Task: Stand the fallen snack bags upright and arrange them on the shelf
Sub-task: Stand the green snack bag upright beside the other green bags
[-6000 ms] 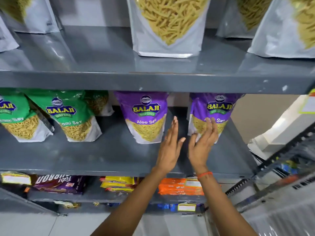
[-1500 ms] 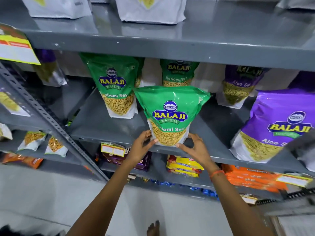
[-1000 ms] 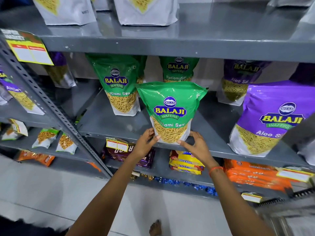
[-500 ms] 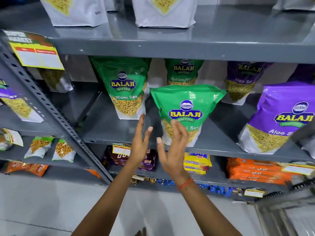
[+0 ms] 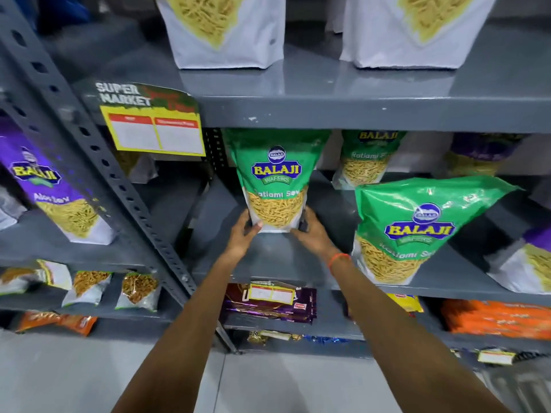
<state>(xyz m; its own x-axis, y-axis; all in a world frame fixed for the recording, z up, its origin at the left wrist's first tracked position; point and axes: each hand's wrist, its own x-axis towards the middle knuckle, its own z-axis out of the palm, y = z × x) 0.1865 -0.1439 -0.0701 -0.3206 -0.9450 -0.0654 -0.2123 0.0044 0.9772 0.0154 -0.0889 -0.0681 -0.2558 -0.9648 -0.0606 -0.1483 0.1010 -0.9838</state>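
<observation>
A green Balaji Ratlami Sev bag [image 5: 275, 177] stands upright at the left of the grey middle shelf [image 5: 286, 260]. My left hand [image 5: 243, 234] grips its lower left corner and my right hand [image 5: 311, 232] grips its lower right corner. Another green bag [image 5: 417, 228] stands upright near the shelf's front edge to the right, untouched. A third green bag [image 5: 366, 158] stands further back between them. Purple Aloo Sev bags [image 5: 480, 153] stand at the right, partly cut off.
A slanted perforated grey upright [image 5: 98, 162] divides the shelf bays. A yellow price tag [image 5: 155, 129] hangs from the upper shelf edge. White-bottomed bags [image 5: 226, 31] stand above. A purple bag [image 5: 50, 189] stands in the left bay. Biscuit packs [image 5: 268, 305] lie on the lower shelf.
My hands let go of the front green bag, moved left and back, and closed on the base of the green bag at the left. The view has shifted left and closer.
</observation>
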